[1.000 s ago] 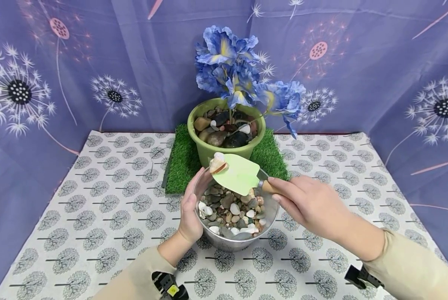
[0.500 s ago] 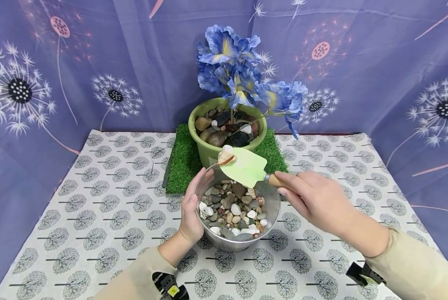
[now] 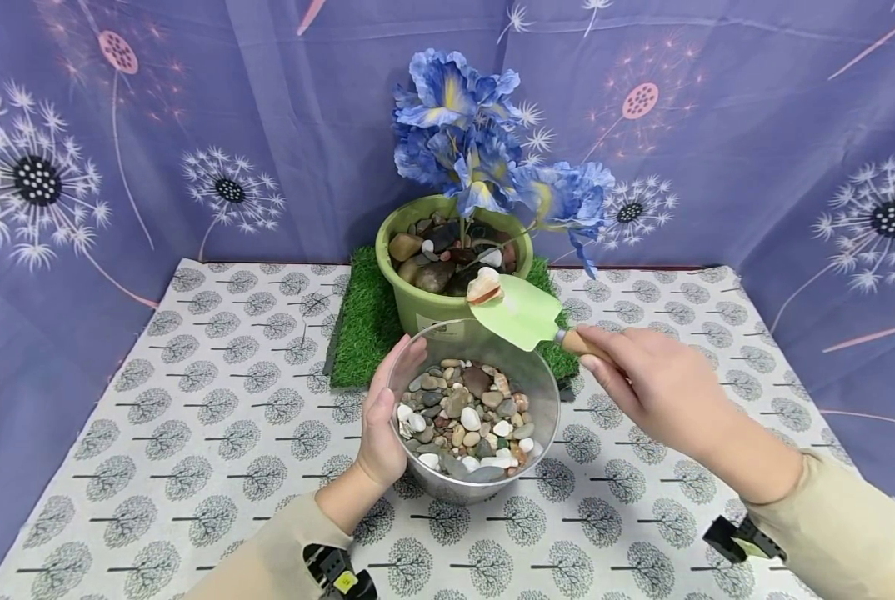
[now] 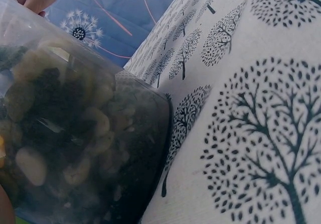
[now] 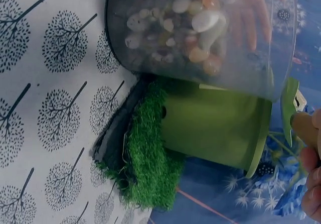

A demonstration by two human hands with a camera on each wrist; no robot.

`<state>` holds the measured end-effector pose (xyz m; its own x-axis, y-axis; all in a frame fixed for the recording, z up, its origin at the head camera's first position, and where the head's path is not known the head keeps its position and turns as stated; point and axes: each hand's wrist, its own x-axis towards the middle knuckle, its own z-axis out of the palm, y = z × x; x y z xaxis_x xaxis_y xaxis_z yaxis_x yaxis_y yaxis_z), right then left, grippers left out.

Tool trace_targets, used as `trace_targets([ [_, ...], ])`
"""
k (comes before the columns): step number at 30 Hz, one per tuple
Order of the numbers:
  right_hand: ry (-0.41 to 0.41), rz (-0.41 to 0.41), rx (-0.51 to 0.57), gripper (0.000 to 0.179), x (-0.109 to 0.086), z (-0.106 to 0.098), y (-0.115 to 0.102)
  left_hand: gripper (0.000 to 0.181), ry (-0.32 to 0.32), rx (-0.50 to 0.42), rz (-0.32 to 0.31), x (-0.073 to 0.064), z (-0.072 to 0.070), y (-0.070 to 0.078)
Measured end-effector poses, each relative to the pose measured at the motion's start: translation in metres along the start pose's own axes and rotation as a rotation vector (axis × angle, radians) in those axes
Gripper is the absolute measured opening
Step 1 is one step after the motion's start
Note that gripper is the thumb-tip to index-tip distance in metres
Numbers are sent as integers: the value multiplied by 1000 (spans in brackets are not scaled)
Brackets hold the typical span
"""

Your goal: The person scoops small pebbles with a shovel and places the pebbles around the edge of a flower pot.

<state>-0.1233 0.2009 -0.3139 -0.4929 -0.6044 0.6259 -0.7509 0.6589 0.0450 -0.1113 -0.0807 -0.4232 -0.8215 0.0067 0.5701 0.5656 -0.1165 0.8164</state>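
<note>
My right hand (image 3: 653, 387) grips the wooden handle of a small trowel (image 3: 522, 312) with a light green blade. Near the blade's tip sit a few whitish and reddish-brown stones (image 3: 485, 286), held over the front rim of a green flower pot (image 3: 410, 300). The pot holds larger stones and blue artificial flowers (image 3: 477, 158). In front of it stands a clear plastic bucket (image 3: 541, 392) with pebbles (image 3: 462, 421) in its lower part. Against the bucket's left side rests my left hand (image 3: 382, 425), its straight fingers (image 5: 246, 23) showing through the wall in the right wrist view.
The pot stands on a square of artificial grass (image 3: 357, 333). A tree-print cloth (image 3: 215, 408) covers the table. Purple dandelion-print fabric (image 3: 305, 125) hangs behind and along both sides.
My right hand has carried the trowel and its stones to the right and away from me, from over the bucket to the pot's front rim. The left hand and bucket stay put.
</note>
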Motion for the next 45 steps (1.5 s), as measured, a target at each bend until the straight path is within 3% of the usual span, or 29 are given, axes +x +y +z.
trace_targets([
  [14,-3,63,-23,43,3,-3,7,62,6,10,-27,0,0,1],
  [23,13,59,-42,56,21,5,-3,59,-2,14,-4,0,-1,2],
  [28,1,74,-33,45,30,10,-7,59,-1,6,-6,0,0,2],
  [33,-15,114,-21,34,39,16,-8,58,1,-6,-20,-1,0,1],
  [45,-58,245,-41,32,55,20,-8,58,1,-15,-19,-1,0,1],
])
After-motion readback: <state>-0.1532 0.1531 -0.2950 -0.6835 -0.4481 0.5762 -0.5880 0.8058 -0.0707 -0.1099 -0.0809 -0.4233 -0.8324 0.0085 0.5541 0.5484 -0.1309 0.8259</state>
